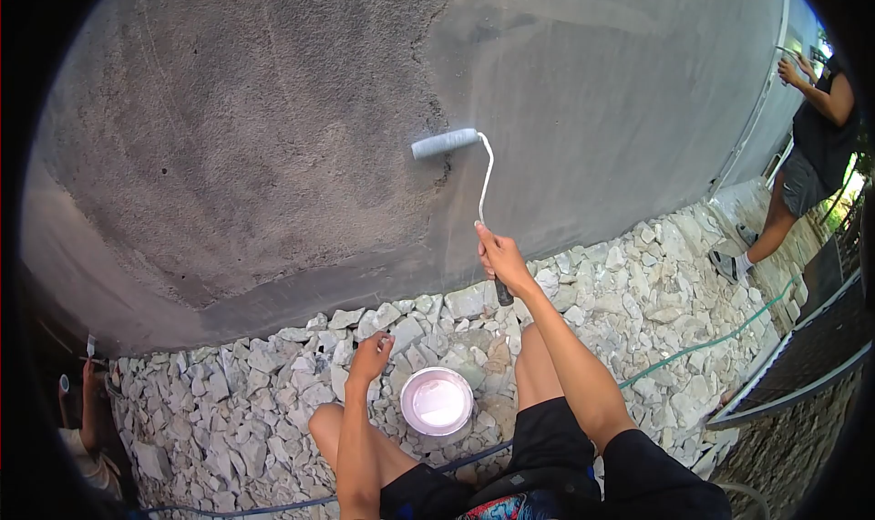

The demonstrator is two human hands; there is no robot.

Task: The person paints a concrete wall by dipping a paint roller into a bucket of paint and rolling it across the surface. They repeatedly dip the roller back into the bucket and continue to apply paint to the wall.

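Grey wall (592, 92) beyond bucket (437, 372). I see right hand (500, 260) closed around handle (504, 294) of roller (445, 144), roller beyond bucket, at wall. Left hand (370, 356) half-curled, left of bucket; whether pinching something, I cannot tell.

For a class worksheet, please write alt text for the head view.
A person's right hand holds a paint roller up to a partly rough grey wall; the left hand hangs near a pale bucket on broken stone. Another person stands at right; part of a third person shows lower left.
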